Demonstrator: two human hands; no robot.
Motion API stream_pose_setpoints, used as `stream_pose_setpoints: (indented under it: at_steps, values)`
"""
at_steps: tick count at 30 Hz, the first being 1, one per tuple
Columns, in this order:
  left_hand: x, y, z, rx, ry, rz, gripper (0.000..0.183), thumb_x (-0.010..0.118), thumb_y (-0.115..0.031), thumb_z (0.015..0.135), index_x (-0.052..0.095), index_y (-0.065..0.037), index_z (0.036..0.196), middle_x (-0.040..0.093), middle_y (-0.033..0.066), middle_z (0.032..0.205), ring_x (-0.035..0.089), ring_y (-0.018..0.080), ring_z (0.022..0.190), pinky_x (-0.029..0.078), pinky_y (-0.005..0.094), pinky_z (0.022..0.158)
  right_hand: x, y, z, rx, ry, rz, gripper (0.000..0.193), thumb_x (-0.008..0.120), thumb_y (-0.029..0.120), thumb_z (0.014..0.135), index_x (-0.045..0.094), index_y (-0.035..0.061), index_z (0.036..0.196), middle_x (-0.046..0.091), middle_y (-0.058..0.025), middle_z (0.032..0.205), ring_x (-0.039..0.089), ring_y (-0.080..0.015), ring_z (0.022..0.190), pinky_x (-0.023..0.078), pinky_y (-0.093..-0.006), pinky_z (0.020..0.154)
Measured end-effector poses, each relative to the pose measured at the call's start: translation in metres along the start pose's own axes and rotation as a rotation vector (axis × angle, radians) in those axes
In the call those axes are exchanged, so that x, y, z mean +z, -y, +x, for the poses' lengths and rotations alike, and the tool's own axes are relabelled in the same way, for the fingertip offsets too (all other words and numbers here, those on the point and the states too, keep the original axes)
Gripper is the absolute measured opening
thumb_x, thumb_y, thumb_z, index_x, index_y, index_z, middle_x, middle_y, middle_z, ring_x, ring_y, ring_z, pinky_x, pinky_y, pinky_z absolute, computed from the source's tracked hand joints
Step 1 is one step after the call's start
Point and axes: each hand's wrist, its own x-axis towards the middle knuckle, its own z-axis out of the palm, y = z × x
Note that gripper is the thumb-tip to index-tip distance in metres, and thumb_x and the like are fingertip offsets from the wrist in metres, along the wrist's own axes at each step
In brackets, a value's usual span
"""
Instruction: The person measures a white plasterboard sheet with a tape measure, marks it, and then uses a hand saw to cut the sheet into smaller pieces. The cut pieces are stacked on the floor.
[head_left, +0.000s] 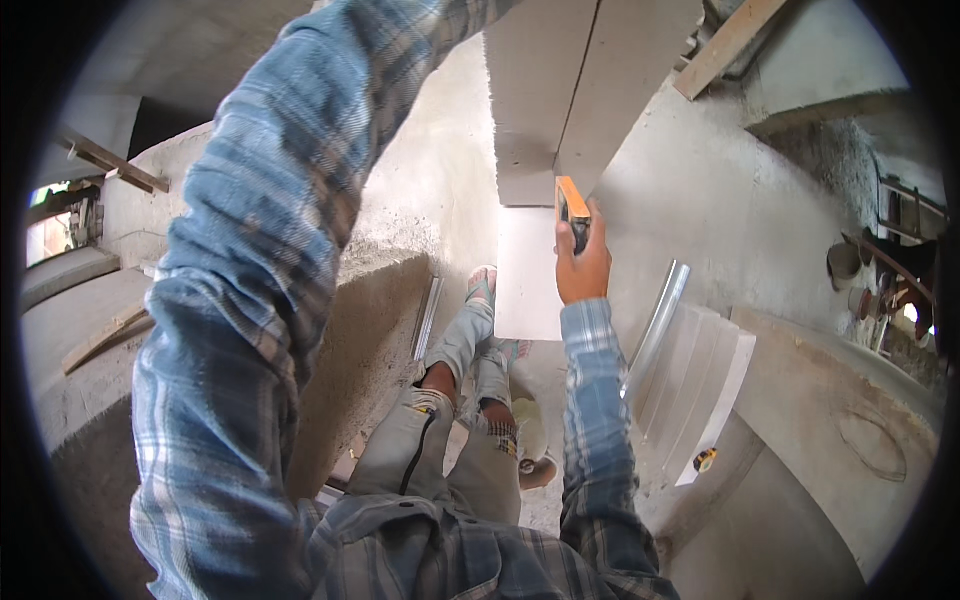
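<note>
My right hand (pixel 585 265) is closed round an orange-and-black hand tool (pixel 572 200) with a flat orange body. The tool is at the lower end of a tall grey boxed panel (pixel 530 130), close to its corner edge; whether they touch I cannot tell. A dark seam runs up this panel. Below it is a paler flat board surface (pixel 528 275), just left of my right hand. My left arm, in a blue plaid sleeve (pixel 265 200), reaches up past the top edge, so my left hand is hidden from view.
Several pale boards (pixel 695 385) lie stacked at right, with a yellow-and-black tape measure (pixel 705 460) on them. A shiny metal channel (pixel 655 325) lies beside the stack. More metal profiles (pixel 428 318) lean by a rough concrete ledge (pixel 370 340) left of my legs. A wooden plank (pixel 730 45) is at upper right.
</note>
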Motion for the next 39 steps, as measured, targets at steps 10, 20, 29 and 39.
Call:
stream_pose_setpoints:
  at_steps: [10,20,29,39]
  values:
    - [0.003,0.006,-0.003,0.017,0.047,-0.086,0.115,0.064,-0.074,0.069,0.035,0.003,0.149,0.032,0.0213,0.156,0.029,0.0321,0.146,0.023,0.0398,0.12,-0.063,0.005,-0.166,-0.088,-0.021,-0.125,0.049,0.055,0.016,0.096,0.044,0.0026,0.142,0.07,-0.0197,0.101,0.071,-0.0289,0.093,0.055,-0.0398,0.077]
    - [0.005,0.002,0.017,0.062,0.032,-0.086,0.113,0.065,-0.073,0.068,0.039,0.004,0.146,0.036,0.0224,0.154,0.033,0.0328,0.144,0.026,0.0406,0.118,-0.014,-0.009,-0.02,0.106,0.034,-0.176,0.039,0.06,0.024,0.094,0.056,-0.0027,0.121,0.066,-0.0263,0.092,0.065,-0.0444,0.084,0.053,-0.0486,0.074]
    - [-0.007,0.001,0.021,0.093,0.122,-0.107,0.1,0.062,-0.069,0.074,0.047,0.002,0.143,0.039,0.0229,0.152,0.037,0.034,0.142,0.029,0.0411,0.116,-0.009,-0.008,-0.027,0.084,-0.018,-0.22,0.029,0.06,0.018,0.093,0.058,-0.0006,0.115,0.068,-0.0233,0.086,0.068,-0.0411,0.078,0.055,-0.0463,0.068]
    - [-0.005,0.013,0.029,0.067,0.127,-0.058,0.093,0.062,-0.071,0.072,0.057,-0.005,0.137,0.046,0.0194,0.148,0.039,0.034,0.14,0.029,0.0445,0.115,-0.057,0.007,-0.171,0.088,-0.005,-0.131,0.043,0.059,0.014,0.093,0.051,0.0029,0.134,0.066,-0.0249,0.115,0.068,-0.0357,0.102,0.055,-0.0426,0.084]
